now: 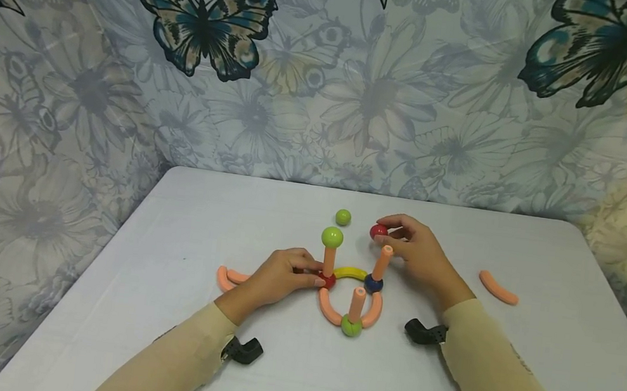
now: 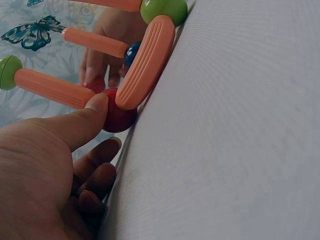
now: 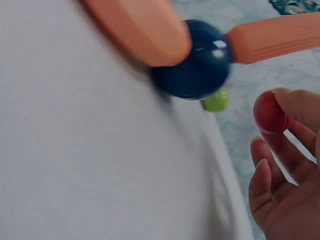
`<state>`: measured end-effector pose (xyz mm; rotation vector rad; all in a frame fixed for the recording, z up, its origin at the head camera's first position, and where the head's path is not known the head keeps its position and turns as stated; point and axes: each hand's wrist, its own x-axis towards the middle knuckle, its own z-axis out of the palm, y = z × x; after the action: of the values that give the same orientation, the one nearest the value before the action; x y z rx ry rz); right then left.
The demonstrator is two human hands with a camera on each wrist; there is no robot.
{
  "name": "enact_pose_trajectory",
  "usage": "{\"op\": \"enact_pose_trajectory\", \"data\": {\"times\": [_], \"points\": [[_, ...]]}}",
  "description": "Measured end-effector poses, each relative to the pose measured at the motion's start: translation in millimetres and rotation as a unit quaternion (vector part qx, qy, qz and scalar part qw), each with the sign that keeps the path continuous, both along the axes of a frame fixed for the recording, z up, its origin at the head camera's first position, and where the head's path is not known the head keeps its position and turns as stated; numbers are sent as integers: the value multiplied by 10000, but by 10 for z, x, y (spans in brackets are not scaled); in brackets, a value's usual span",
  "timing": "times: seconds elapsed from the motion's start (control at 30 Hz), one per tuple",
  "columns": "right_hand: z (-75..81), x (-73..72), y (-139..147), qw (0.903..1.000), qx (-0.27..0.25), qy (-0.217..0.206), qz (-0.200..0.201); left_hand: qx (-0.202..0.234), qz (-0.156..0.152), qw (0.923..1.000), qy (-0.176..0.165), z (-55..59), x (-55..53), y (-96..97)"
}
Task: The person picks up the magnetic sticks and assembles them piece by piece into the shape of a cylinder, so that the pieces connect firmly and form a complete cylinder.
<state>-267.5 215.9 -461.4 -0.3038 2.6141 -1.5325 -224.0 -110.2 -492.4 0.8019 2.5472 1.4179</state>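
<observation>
Presently, the left hand (image 1: 281,274) pinches the red joint ball (image 1: 327,280), and the right hand (image 1: 416,243) the loose red ball (image 1: 378,231).
Left thumb and finger clamp at ten o'clock of the stick-and-ball ring (image 1: 329,308); right thumb and fingertips grip the loose red ball beyond it, at one o'clock.

Sleeves (image 1: 176,353) are beige — wrist devices (image 1: 247,351) black.

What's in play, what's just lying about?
In play:
ball-and-stick ring
its red ball, held by left hand
second red ball, pinched by right hand

Lying about, likely spares:
loose green ball
two curved orange sticks, left
curved orange stick, right
</observation>
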Motion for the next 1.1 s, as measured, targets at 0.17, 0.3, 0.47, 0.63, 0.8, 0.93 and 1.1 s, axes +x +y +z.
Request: {"op": "enact_pose_trajectory", "data": {"times": [0.17, 0.3, 0.47, 0.63, 0.8, 0.93, 1.1], "points": [[223, 155, 167, 9991, -257, 316, -105, 32, -9, 10000, 11, 16, 4, -4], [443, 269, 263, 9964, -440, 704, -189, 40, 13, 10000, 30, 42, 11, -2], [648, 405, 317, 9911, -685, 1132, -158, -28, 5, 10000, 12, 30, 9, 2], [744, 517, 310, 9861, -900, 1394, -28, -65, 14, 9999, -82, 17, 15, 12], [764, 553, 259, 9831, -937, 1554, 258, -78, 39, 9999, -113, 14, 19, 10], [738, 543, 209, 9815, -791, 1636, 605, -71, 72, 9999, -128, 1, 12, 3], [724, 540, 165, 9774, -666, 1762, 964, -46, 18, 10000, -83, -9, 3, -1]]}}
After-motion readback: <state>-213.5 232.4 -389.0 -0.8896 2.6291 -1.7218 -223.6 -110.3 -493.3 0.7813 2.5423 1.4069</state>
